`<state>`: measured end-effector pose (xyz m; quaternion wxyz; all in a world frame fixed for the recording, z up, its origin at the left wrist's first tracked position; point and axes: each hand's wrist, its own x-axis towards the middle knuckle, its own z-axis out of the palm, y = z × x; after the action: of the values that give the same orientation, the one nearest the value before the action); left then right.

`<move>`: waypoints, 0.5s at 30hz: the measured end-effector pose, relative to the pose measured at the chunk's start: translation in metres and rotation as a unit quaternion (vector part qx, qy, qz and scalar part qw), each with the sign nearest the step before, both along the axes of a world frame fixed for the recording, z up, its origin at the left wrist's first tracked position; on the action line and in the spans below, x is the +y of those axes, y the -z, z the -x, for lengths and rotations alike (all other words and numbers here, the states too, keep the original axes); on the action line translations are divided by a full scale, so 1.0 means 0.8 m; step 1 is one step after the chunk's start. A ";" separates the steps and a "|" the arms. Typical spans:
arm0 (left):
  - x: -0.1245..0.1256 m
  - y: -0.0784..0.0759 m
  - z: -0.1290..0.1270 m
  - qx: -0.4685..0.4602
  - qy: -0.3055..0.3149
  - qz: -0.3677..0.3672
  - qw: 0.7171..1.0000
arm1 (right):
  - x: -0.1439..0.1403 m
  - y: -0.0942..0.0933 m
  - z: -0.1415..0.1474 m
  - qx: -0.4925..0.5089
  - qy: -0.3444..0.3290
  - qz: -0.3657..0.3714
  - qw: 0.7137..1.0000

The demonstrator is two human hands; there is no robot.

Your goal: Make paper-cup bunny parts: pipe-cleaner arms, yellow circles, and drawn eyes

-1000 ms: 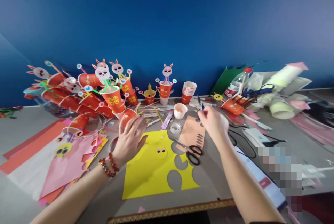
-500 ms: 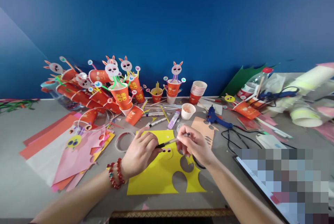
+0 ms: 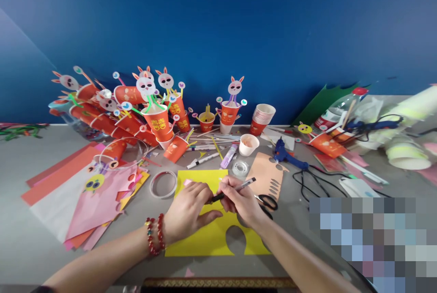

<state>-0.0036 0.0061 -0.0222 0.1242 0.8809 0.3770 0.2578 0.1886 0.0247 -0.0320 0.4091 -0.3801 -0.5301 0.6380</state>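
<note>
The person's right hand (image 3: 243, 199) pinches a slim marker pen (image 3: 232, 191) in a narrow writing grip, its dark tip pointing toward nine o'clock and meeting the fingers of the left hand (image 3: 188, 209), which presses palm-down on the yellow paper sheet (image 3: 208, 234); whether that hand also holds something small under its fingertips cannot be told, since the knuckles hide the spot. The sheet lies on the grey worktop (image 3: 34, 256) at the near edge, at six o'clock of the scene, with an oval hole already cut from it near the right wrist. The main risk appears to be the tip running onto the left fingers, because pen and fingertips are touching and the view of the line is blocked. The sheet could also skid or buckle if the left palm lifts, since nothing else pins it, and the cut-out edge beside the right wrist looks likely to snag or tear under a dragging forearm. The black-handled scissors (image 3: 268, 202) lie just beside the right hand at three o'clock; a sideways sweep could knock them. The clear tape roll (image 3: 240, 168) at twelve o'clock and the blue glue gun (image 3: 285, 155) with its cable at two o'clock sit close enough to catch a lifted elbow.
</note>
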 end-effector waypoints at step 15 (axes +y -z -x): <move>-0.031 0.038 0.011 0.113 0.086 -0.057 0.988 | 0.022 0.011 -0.018 -0.061 0.031 -0.031 0.997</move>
<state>-0.0120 -0.0187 -0.0523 0.0522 0.9392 0.2958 0.1663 0.2034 0.0425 -0.0412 0.4072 -0.4218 -0.5619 0.5836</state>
